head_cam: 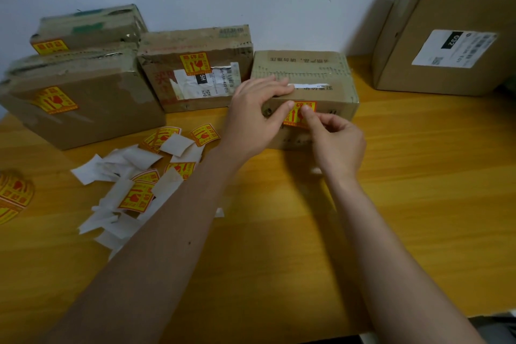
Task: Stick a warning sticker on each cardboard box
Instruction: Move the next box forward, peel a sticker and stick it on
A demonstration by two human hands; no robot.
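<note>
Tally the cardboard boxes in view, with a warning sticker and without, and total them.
Boxes with a sticker: 4
Boxes without a visible sticker: 1
Total: 5

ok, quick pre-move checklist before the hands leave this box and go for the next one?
1. Warning sticker on the front of the middle box: ok, lying on the cardboard.
2. Sticker fully pressed flat: cannot tell, right hand covers its edge.
3. Box steadied: ok, left hand grips its top corner.
4. Three boxes on the left labelled: ok.
5. Large box on the right labelled: not ok, no sticker visible.
6. Spare stickers on the table: ok.
</note>
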